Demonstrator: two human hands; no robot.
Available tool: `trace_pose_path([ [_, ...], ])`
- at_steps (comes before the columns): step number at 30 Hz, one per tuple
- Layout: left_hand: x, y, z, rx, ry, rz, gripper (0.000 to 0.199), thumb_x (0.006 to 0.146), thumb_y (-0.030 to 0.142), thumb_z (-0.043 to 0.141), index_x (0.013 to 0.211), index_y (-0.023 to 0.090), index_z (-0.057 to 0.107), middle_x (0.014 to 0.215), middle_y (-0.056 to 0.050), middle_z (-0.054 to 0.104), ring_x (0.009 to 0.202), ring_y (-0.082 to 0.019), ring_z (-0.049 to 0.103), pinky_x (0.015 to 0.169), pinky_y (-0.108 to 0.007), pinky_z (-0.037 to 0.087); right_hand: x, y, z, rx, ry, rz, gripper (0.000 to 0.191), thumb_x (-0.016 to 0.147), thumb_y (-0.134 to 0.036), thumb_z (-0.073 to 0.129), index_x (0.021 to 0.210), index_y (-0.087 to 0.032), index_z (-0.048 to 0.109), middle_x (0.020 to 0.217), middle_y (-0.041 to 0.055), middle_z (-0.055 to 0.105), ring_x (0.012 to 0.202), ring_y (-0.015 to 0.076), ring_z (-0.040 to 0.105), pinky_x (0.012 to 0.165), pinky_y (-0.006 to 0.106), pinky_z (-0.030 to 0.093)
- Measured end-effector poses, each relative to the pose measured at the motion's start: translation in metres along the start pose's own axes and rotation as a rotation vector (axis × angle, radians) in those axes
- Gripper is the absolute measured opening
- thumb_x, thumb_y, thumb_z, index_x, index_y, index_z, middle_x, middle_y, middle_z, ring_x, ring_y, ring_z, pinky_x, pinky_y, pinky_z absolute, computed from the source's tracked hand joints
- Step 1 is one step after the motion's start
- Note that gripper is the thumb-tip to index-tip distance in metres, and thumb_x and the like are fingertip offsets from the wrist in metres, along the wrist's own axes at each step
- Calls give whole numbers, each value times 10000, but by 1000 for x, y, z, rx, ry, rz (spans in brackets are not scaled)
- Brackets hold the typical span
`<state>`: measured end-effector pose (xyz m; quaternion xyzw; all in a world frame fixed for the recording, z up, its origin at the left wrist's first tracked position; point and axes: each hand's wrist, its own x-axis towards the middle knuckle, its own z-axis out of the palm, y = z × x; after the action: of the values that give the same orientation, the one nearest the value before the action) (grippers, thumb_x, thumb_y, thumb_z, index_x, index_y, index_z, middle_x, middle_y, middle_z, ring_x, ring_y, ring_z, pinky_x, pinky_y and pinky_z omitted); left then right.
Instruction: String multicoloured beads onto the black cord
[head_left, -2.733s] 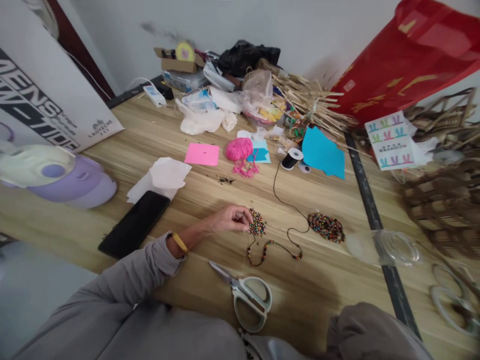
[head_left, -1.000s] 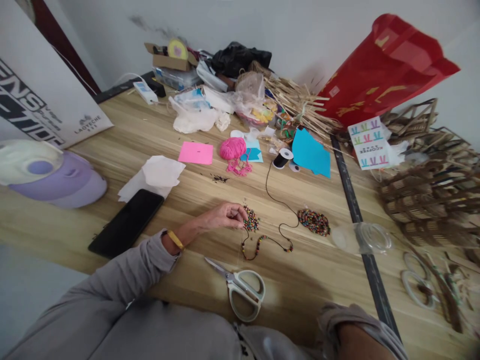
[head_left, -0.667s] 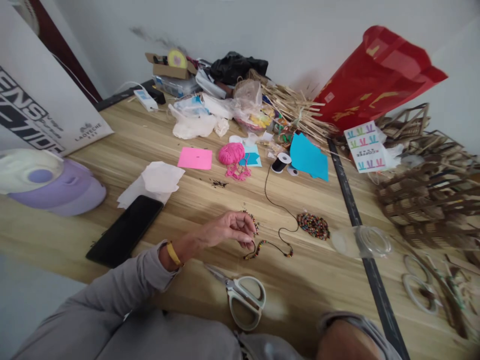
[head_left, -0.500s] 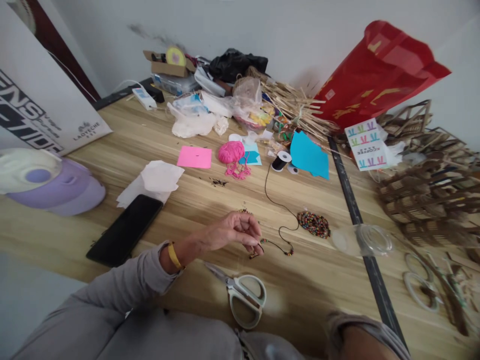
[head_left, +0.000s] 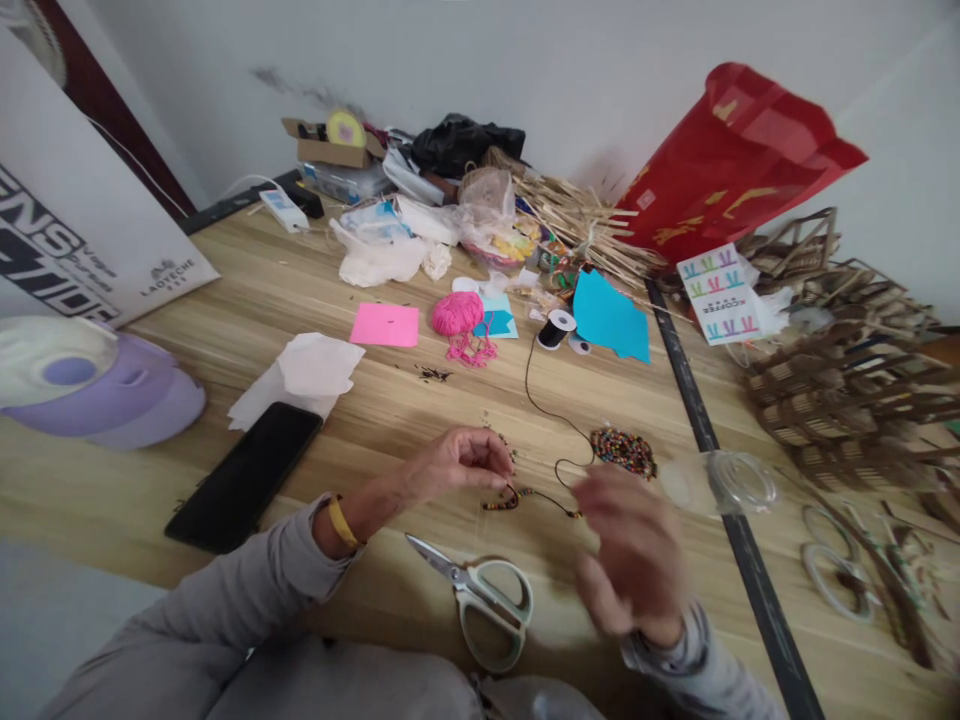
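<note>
My left hand (head_left: 469, 462) is closed in a pinch on a thin black cord strung with small coloured beads (head_left: 501, 505). The beaded part hangs just below the fingertips, and the cord runs on to a black thread spool (head_left: 556, 330). My right hand (head_left: 634, 545), blurred, is over the table to the right with thumb and fingers apart, and I see nothing in it. A coil of multicoloured bead strands (head_left: 624, 453) lies just beyond it. Scissors with pale handles (head_left: 480, 600) rest between my hands, near the table's front edge, blades pointing left.
Left of my arm lie a black phone (head_left: 246, 478) and white paper (head_left: 319, 365). Pink yarn (head_left: 457, 314), a pink note (head_left: 385, 325) and blue paper (head_left: 611, 315) are farther back. Woven baskets (head_left: 847, 400) and a red bag (head_left: 735, 165) stand at the right.
My right hand has come into view from the lower right, over the table. My left hand has shifted slightly left, and more of the beaded cord shows below it.
</note>
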<state>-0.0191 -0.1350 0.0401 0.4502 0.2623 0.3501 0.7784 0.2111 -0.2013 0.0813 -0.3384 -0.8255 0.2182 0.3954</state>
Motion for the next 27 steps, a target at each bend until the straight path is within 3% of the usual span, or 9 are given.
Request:
trace_pose_path([
  [2, 0, -1, -4, 16, 12, 16, 242, 644, 242, 812, 764, 120, 642, 733, -24, 687, 698, -116, 635, 707, -227, 479, 24, 17, 15, 15, -28, 12, 286, 896, -285, 532, 1173, -234, 480, 1058, 101, 579, 1012, 264, 572, 840, 463, 504],
  [5, 1, -1, -12, 34, 69, 45, 203, 663, 204, 794, 774, 128, 643, 727, -5, 672, 679, -95, 613, 680, -201, 458, 38, 31, 30, -41, -210, 59, 240, 871, -236, 562, 1101, -206, 502, 988, 92, 595, 940, 232, 580, 798, 382, 503],
  [7, 1, -1, -17, 48, 91, 55, 180, 680, 192, 777, 781, 131, 642, 725, -1, 668, 679, -95, 612, 668, -196, 451, 33, 36, 37, -115, -347, 19, 125, 862, -234, 591, 978, -206, 555, 925, 77, 599, 890, 223, 576, 777, 362, 493],
  [9, 2, -2, -20, 58, 101, 58, 177, 678, 190, 774, 777, 129, 639, 725, -2, 668, 683, -99, 615, 670, -198, 452, 24, 41, 45, -224, -449, 7, 105, 870, -230, 596, 969, -202, 577, 924, 81, 593, 909, 233, 564, 783, 365, 482],
  [11, 3, -3, -21, 62, 106, 52, 188, 664, 191, 780, 766, 126, 636, 723, -3, 668, 684, -102, 617, 673, -201, 456, 16, 44, 54, -277, -482, -11, 165, 881, -263, 596, 1027, -188, 573, 959, 93, 586, 919, 242, 548, 773, 366, 481],
  [15, 4, -5, -23, 50, 111, 38, 194, 652, 184, 780, 758, 126, 628, 717, 5, 658, 679, -101, 620, 671, -200, 462, 9, 44, 65, -337, -507, -35, 78, 928, -226, 522, 881, -189, 571, 912, 71, 568, 903, 228, 526, 769, 353, 465],
  [21, 5, -6, -29, 110, 110, 38, 199, 671, 202, 766, 774, 123, 615, 702, 4, 650, 682, -108, 621, 681, -212, 459, 5, 41, 56, -407, -536, -52, 138, 945, -200, 466, 841, -177, 554, 904, 75, 580, 924, 220, 520, 821, 362, 432],
  [27, 10, -23, -38, 283, 11, 29, 211, 702, 248, 748, 813, 122, 619, 728, -7, 636, 692, -108, 590, 661, -214, 435, -1, 48, 34, -553, -523, 22, 111, 912, -224, 544, 815, -181, 576, 825, 66, 604, 822, 219, 559, 769, 358, 421],
])
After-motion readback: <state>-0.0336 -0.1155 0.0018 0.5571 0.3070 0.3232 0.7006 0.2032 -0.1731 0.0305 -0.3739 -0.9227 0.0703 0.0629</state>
